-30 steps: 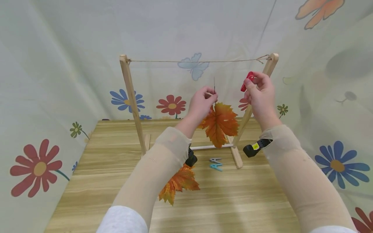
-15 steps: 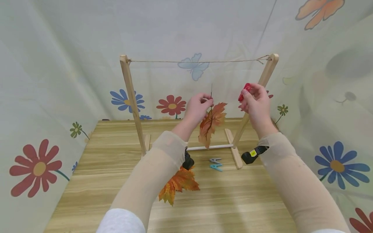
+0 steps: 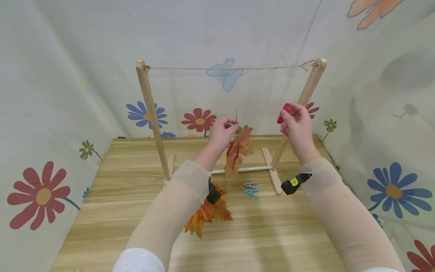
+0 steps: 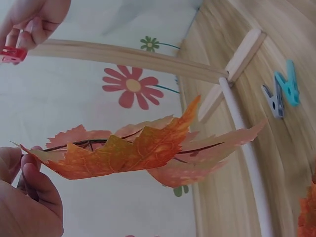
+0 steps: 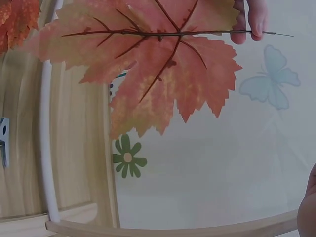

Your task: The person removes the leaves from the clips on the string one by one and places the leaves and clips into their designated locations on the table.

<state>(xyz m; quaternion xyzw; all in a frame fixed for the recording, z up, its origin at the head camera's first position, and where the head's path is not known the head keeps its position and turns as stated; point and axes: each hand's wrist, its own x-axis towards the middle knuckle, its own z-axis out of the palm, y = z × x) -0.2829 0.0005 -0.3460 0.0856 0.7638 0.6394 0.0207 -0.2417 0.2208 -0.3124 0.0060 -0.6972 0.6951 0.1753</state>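
Observation:
My left hand [image 3: 222, 133] pinches the thin stem of an orange maple leaf [image 3: 239, 151], which hangs below the fingers with its stem tip pointing up. In the left wrist view the leaf [image 4: 123, 150] is seen edge-on, its lobes folded; the right wrist view shows the veined leaf [image 5: 163, 54] broadside. Off to the right, my right hand [image 3: 296, 126] holds a small red clothespin [image 3: 283, 113] between thumb and fingers. Both hands are below the string [image 3: 221, 68] tied across the wooden frame, and the leaf is apart from it.
The frame's left post [image 3: 151, 117] and right post [image 3: 312, 85] flank the hands, with a white rod [image 3: 255, 169] low between them. A grey clothespin [image 3: 250, 185] and a blue clothespin [image 3: 252, 193] lie on the wooden table [image 3: 289, 234]. Another orange leaf [image 3: 212, 211] lies partly under the left forearm.
My left hand has moved down and left with the leaf, which has turned from facing broad to narrower. The right hand has lowered with the red clothespin.

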